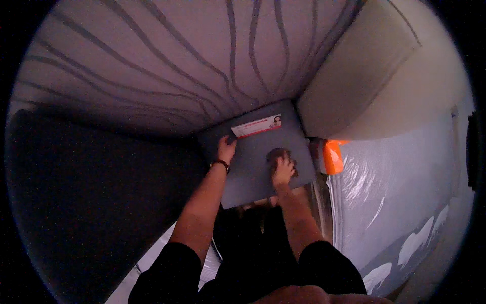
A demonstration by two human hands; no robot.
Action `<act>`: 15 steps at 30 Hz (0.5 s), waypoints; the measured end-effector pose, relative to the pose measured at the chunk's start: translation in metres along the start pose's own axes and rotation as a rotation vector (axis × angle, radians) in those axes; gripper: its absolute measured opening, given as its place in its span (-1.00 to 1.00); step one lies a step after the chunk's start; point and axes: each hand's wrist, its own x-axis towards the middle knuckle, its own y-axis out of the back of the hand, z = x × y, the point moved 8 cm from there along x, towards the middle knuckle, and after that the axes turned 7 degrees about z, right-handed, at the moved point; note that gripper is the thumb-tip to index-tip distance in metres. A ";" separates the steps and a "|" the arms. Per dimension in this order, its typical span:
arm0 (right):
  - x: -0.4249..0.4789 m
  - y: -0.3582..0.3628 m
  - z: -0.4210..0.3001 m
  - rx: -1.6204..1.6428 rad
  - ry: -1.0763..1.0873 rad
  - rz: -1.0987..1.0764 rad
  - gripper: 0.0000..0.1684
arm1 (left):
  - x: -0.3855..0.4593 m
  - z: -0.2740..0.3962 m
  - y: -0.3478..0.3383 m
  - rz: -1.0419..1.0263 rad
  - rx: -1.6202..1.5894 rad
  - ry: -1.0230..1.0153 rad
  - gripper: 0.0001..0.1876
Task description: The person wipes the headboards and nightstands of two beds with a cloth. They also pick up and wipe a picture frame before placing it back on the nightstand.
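A grey bedside cabinet top (pixel 248 163) lies before me in the corner. My left hand (pixel 226 149), with a dark band at the wrist, is at its left side, fingertips by the lower left corner of a white and red printed card (pixel 256 126). Whether the fingers pinch that card is not clear. The card bears writing and a small picture. Nearer the right side, my right hand (pixel 283 171) presses a crumpled dark cloth (pixel 276 154) against the grey top. That hand is slightly blurred, and its palm hides part of the cloth.
A wall with dark wavy lines (pixel 182 57) rises behind the cabinet. To the left stands a large dark panel (pixel 95 182). At right are a pale padded headboard (pixel 353 83), an orange plastic bag (pixel 333 157) and a plastic-covered mattress (pixel 398 182).
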 end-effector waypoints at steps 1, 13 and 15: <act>-0.021 -0.015 -0.025 -0.007 0.158 -0.106 -0.33 | 0.013 -0.013 -0.003 -0.014 -0.033 0.043 -0.47; 0.035 0.037 0.028 0.012 0.521 -0.120 -0.43 | 0.035 -0.020 -0.026 -0.151 -0.119 0.004 -0.53; 0.066 0.039 0.039 0.066 0.380 0.069 -0.38 | 0.030 0.003 -0.027 -0.200 -0.034 -0.072 -0.55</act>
